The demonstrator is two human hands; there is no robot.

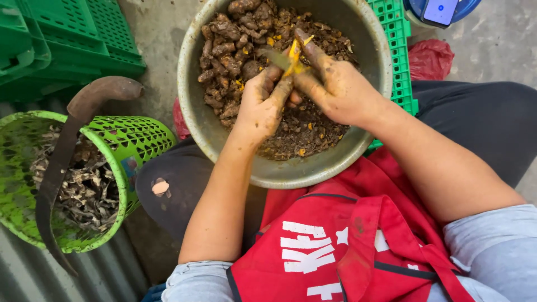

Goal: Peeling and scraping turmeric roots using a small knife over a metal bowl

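Note:
Over a large grey metal bowl full of muddy brown turmeric roots and peelings, both my hands work together. My left hand grips a small root whose peeled yellow-orange flesh shows between the fingers. My right hand holds a small dirty knife, its blade lying against that yellow root. Both hands are smeared with soil. The bowl rests between my knees, above a red apron.
A green plastic basket at the left holds dry brown scraps, and a curved dark sickle lies across it. Green plastic crates stand at top left and behind the bowl. A red bag and a phone lie at top right.

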